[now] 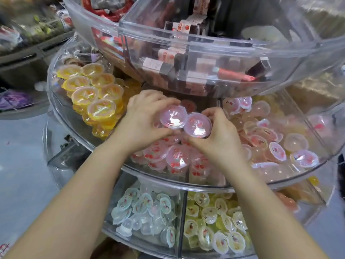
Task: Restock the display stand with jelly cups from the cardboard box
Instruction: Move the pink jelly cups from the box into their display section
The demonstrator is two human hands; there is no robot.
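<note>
Far left: grey floor (24, 156) and a blurred low shelf (20, 53) w/ packets, too soft to read. Next, the clear round display stand (61, 116), three tiers visible. Mid tier, left compartment: yellow jelly cups (85, 95) stacked lids-up in rows against the outer wall. Center compartment of same tier: pink jelly cups (175, 157) w/ red cherry print, heaped loose. Above that heap, both hands meet, nearly touching. Left hand (143, 120) has fingers curled round one pink cup (173, 116), lid facing camera, thumb under it. Right hand (220, 135) grips a second pink cup (198, 125) the same way, fingers arched over its top edge; the two cups sit rim to rim, touching. Both forearms come in from the bottom of the view, over the front rim of the mid tier. Top tier (168, 42) hangs over the hands, holding red-and-white boxed snacks (168, 58) and dark bars; labels not legible. Bottom tier, below the arms: pale blue-white cups (141, 208) left of a divider (182, 217), pale yellow cups (220, 227) right of it. Mid tier, right compartment: light pink cups (268, 139), jumbled, some lids-up, some on their sides. Far right bg blurred, can't tell what's there. Cardboard box not seen in this view.
</note>
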